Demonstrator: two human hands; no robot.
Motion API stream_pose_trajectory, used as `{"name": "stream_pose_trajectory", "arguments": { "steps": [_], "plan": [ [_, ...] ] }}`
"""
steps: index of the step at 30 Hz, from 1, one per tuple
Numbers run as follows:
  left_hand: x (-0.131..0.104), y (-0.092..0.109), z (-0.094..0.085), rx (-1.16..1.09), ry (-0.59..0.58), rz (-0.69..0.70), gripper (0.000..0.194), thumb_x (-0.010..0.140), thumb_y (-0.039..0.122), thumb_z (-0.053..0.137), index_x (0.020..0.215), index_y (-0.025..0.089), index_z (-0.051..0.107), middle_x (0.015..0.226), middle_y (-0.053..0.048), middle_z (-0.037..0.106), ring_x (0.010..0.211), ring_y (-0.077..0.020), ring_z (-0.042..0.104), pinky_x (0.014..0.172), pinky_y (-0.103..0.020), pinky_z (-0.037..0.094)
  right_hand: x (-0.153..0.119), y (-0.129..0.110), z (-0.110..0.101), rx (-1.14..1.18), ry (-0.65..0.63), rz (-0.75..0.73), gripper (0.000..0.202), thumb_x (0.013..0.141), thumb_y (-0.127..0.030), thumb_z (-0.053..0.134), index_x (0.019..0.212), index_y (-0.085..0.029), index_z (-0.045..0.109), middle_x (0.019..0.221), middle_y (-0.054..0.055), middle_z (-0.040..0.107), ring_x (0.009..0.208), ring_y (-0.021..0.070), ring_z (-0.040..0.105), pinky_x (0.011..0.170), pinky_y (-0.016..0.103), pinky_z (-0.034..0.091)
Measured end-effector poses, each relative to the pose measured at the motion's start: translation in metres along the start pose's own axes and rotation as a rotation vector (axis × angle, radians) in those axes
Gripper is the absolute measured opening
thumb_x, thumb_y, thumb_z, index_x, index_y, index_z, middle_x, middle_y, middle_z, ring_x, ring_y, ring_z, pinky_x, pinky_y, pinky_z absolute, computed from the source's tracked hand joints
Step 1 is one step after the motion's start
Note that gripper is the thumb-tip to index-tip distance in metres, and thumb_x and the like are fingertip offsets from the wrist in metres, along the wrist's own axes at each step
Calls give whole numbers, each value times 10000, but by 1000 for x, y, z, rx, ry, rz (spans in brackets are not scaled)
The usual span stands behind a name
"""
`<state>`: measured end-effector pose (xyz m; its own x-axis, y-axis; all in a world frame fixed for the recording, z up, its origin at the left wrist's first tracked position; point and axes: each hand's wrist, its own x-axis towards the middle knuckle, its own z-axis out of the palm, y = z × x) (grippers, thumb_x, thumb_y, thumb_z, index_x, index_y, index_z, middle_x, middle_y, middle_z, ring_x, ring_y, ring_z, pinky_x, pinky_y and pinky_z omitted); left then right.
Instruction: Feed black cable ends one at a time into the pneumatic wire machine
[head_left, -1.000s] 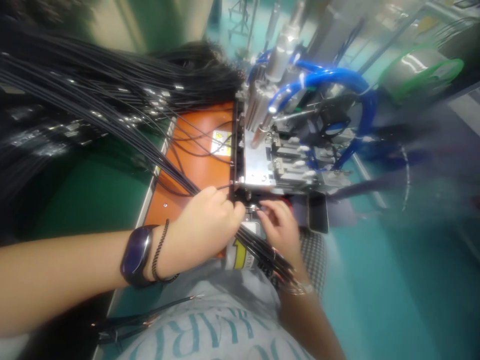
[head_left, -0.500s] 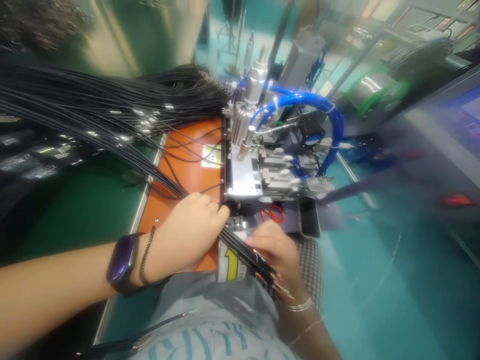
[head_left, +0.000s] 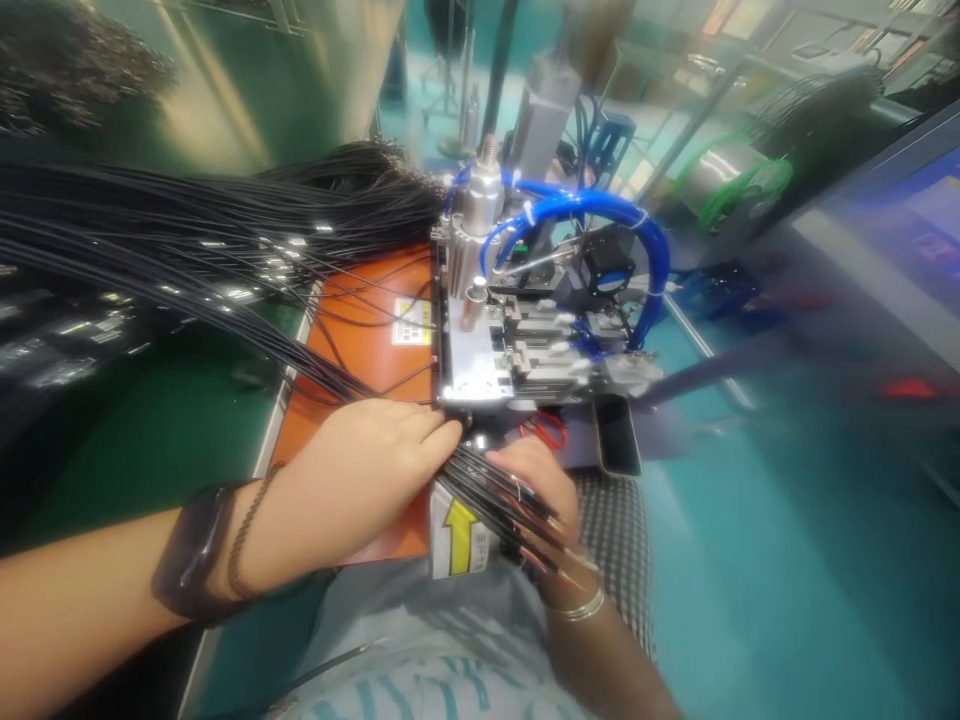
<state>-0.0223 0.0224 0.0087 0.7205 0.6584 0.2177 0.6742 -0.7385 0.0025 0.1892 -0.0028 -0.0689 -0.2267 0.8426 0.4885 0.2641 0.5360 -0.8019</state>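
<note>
My left hand (head_left: 375, 465), a dark band on its wrist, is closed round a bundle of black cables (head_left: 480, 480) over the orange board. The cables run in from the left, pass under this hand and end in a loose fan with stripped, coppery and coloured tips. My right hand (head_left: 540, 490) is curled against the far side of the fan near those tips. Its fingers look closed on some cables, though the bundle partly hides them. Just beyond both hands stands a metal machine (head_left: 480, 340) with cylinders and a flat plate.
A thick mass of black cables (head_left: 360, 190) lies over the orange board's (head_left: 367, 300) far end. Blue air hoses (head_left: 660, 250) arch over the machine. A phone (head_left: 616, 435) lies right of it, near a red wire loop (head_left: 547, 430). A green-rimmed wire spool (head_left: 735, 180) stands farther right.
The cable ends are spread wider than before. My right hand has shifted slightly left, and my left hand has turned a little and come nearer. The view has moved slightly.
</note>
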Motion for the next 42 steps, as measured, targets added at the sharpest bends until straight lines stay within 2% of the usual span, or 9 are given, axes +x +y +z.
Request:
{"name": "stream_pose_trajectory", "arguments": {
  "steps": [10,15,20,24,28,31,34,38,42],
  "plan": [
    [2,4,8,57,8,46,151,847,82,443,820,135,581,905,-97,636,921,-219,602,783,-377,529,3,2,4,9,7,-20,200,867,-199,544,1030,-260,644,861,34,668,810,191,604,742,365,489],
    [2,7,14,8,85,105,118,839,176,483,824,125,589,1022,-140,638,1007,-266,583,831,-420,518,7,2,10,-69,134,154,133,833,-167,595,920,-232,674,854,39,674,821,185,604,761,361,488],
    [-1,12,20,-129,108,144,277,824,254,466,1038,99,548,1191,-179,582,1057,-281,566,876,-432,494,20,-10,8,-29,-35,27,172,836,-163,596,954,-253,681,875,24,705,823,182,596,767,368,474],
    [-1,9,16,-253,67,89,351,834,313,468,1136,135,471,876,-75,636,731,-197,587,618,-339,487,26,-22,10,-11,-41,5,148,840,-173,587,914,-257,684,824,15,694,762,174,587,755,364,475],
    [2,1,7,-95,27,194,254,853,254,473,1090,173,512,718,-16,569,637,-178,517,555,-326,402,20,-18,13,164,106,223,136,761,-141,669,849,-244,664,792,-3,657,757,157,609,706,306,512],
    [4,-2,3,33,-16,151,175,875,165,441,1010,185,551,761,-26,587,690,-182,533,619,-339,430,13,-10,12,287,152,345,125,788,-138,637,858,-238,664,838,6,677,792,153,643,709,285,534],
    [3,5,2,75,-100,46,167,851,109,448,949,161,573,888,-64,623,812,-215,574,701,-369,476,10,-7,11,149,110,272,141,807,-130,612,861,-230,695,853,27,709,809,161,655,738,298,536],
    [-5,22,4,5,-74,44,338,815,76,434,1133,99,546,1139,-126,601,1035,-257,559,873,-408,485,14,-13,14,-38,-58,54,213,832,-92,546,885,-230,700,847,28,711,814,163,633,762,309,521],
    [-9,24,14,-97,-51,12,529,772,68,459,1299,54,422,1212,-147,571,1067,-251,550,901,-392,488,19,-18,19,-46,-57,90,200,841,-98,539,861,-226,691,824,19,697,800,156,625,755,293,509]
  ]
}}
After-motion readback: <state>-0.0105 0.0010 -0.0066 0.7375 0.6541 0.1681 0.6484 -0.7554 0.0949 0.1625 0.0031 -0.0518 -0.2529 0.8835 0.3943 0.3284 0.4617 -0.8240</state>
